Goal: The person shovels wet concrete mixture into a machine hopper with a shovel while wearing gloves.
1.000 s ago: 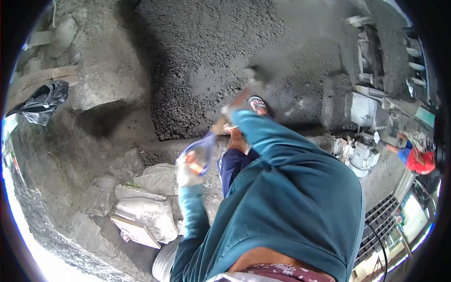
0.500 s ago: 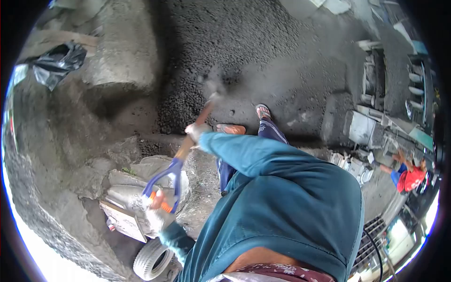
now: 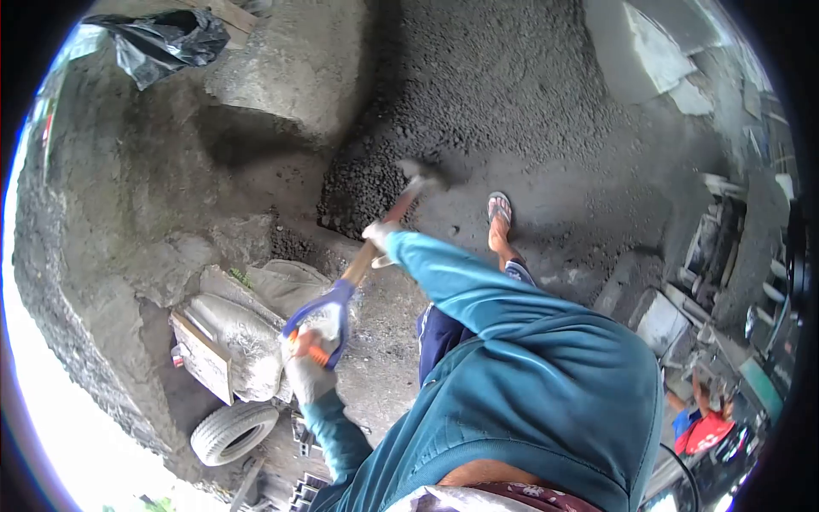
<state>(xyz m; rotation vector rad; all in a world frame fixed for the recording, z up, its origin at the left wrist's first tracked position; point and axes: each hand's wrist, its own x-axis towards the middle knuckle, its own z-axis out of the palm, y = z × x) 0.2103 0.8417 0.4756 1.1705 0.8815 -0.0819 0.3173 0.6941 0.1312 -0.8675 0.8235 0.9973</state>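
My left hand (image 3: 305, 363), in a pale glove with bare fingertips showing, is closed round the orange grip inside the blue D-shaped handle of a shovel (image 3: 360, 263). My right hand (image 3: 384, 239), also in a pale glove, wraps round the wooden shaft lower down. The shovel's blurred blade end is at the edge of dark loose gravel (image 3: 367, 183). One foot in a flip-flop (image 3: 499, 209) stands on the dusty ground right of the blade; my other foot is hidden.
At the left are a concrete block (image 3: 299, 72), a black plastic bag (image 3: 171, 43), a framed board (image 3: 203, 354), a filled sack (image 3: 256, 358) and a tyre (image 3: 232, 433). A person in red (image 3: 705, 433) is at the lower right, near stacked blocks and scrap.
The view has shifted, so the ground and surroundings sit differently in frame. Both hands keep their hold on the shovel. The foot seen beside my right hand before is now out of sight.
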